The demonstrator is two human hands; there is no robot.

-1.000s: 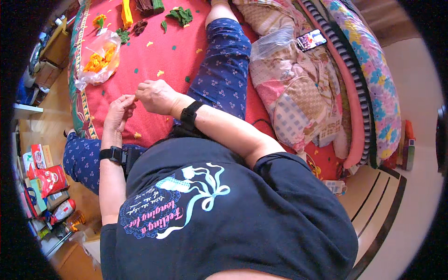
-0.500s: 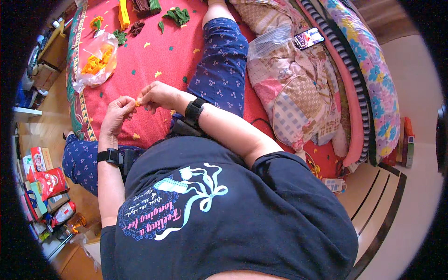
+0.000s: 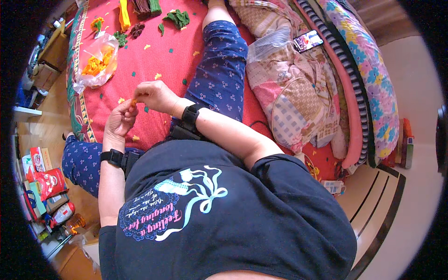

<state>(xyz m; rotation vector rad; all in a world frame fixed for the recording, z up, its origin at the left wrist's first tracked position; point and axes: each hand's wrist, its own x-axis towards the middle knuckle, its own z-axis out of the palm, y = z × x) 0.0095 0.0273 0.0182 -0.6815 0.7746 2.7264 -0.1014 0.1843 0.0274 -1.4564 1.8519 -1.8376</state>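
A small orange piece [image 3: 134, 102], like a bent bit of pipe cleaner, is pinched between the fingertips of both hands above the red bedspread [image 3: 140, 60]. My left hand [image 3: 121, 119] grips it from below, palm partly turned up. From above, my right hand [image 3: 157, 96] closes on its upper end, the wrist bent and the back of the hand showing. Fingers cover most of the piece. Beyond the hands lies a clear plastic bag [image 3: 80, 84] with many similar orange pieces [image 3: 95, 65] in it. An orange flower [image 3: 97, 23] lies past the bag.
Yellow [image 3: 124, 16], brown [image 3: 140, 6] and green [image 3: 154, 6] bundles lie at the far edge, near dark green [image 3: 177, 18] and brown [image 3: 137, 31] bunched pieces. Rightward are a patchwork quilt [image 3: 298, 107], a phone [image 3: 308, 41] and rolled bedding [image 3: 364, 84]. Packages [image 3: 51, 182] crowd the left floor.
My left hand has turned its palm more upward and shifted slightly right. The right hand has rolled over, its back now showing more. The orange piece stays between them.
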